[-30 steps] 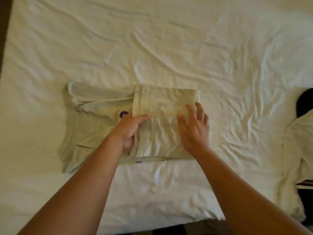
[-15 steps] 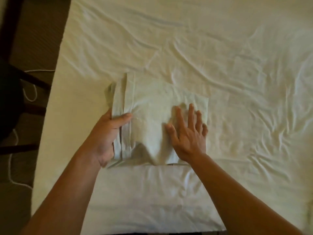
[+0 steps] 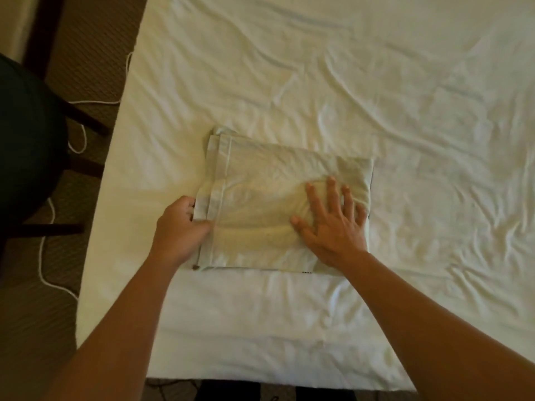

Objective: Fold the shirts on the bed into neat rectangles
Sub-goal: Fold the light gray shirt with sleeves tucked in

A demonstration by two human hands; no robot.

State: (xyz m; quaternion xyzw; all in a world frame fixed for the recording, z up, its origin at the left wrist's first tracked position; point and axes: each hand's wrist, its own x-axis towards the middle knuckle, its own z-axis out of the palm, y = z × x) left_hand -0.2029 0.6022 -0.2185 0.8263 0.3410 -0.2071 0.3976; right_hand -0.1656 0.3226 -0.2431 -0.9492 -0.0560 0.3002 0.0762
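The pale cream cotton shirt point(image 3: 278, 204) now lies as a squat rectangle near the left edge of the white-sheeted bed point(image 3: 376, 82); a second ago its collar end still spread out leftward, so the last fold looks done and only smoothing seems left. The left hand point(image 3: 181, 230) pinches the doubled hem edge, where earlier it rested on top. The right hand point(image 3: 333, 227) presses flat, fingers spread, as before.

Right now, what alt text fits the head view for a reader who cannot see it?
A pale folded shirt lies as a rough rectangle on a white bed. The left hand grips its left edge; the right hand presses flat on its right half. A dark chair and white cord sit left of the bed.
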